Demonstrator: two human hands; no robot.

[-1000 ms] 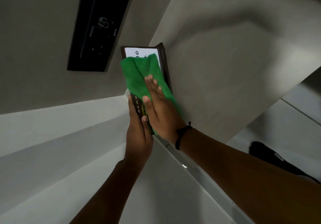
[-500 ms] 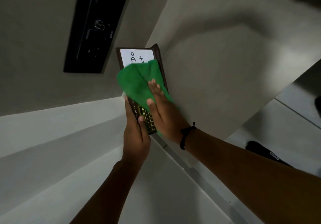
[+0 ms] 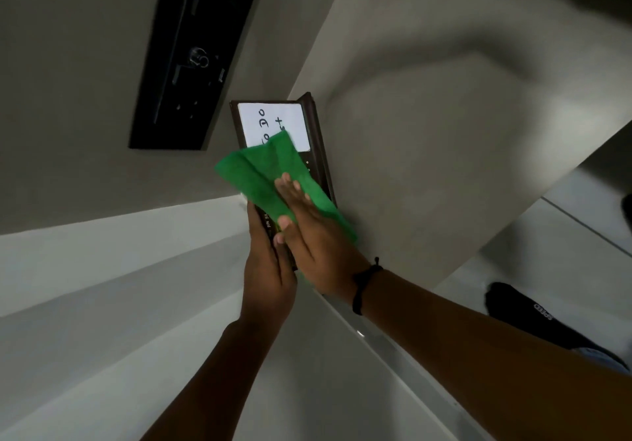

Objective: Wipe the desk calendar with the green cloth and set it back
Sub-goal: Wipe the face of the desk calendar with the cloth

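**Cloth slides down the calendar face**

Since the earlier frames the green cloth [image 3: 273, 180] has come down toward the wrists, baring more of the white note panel [image 3: 273, 125] with its handwritten marks, where a second ago only the panel's top edge showed.

Furthest left of the grip, a black wall panel [image 3: 195, 54] hangs well apart from the hands. The left hand [image 3: 266, 269] is clamped around the lower end of the desk calendar [image 3: 316, 153], thumb on its front edge, holding it in the air. Just right of it, the right hand [image 3: 314, 238] lies flat, fingers together, pressing the cloth against the calendar's face; a black wristband [image 3: 364, 285] circles that wrist. Right of the grip, the grey desk top [image 3: 444, 132] spreads out, and far right a dark shoe [image 3: 533, 317] sits on the floor.
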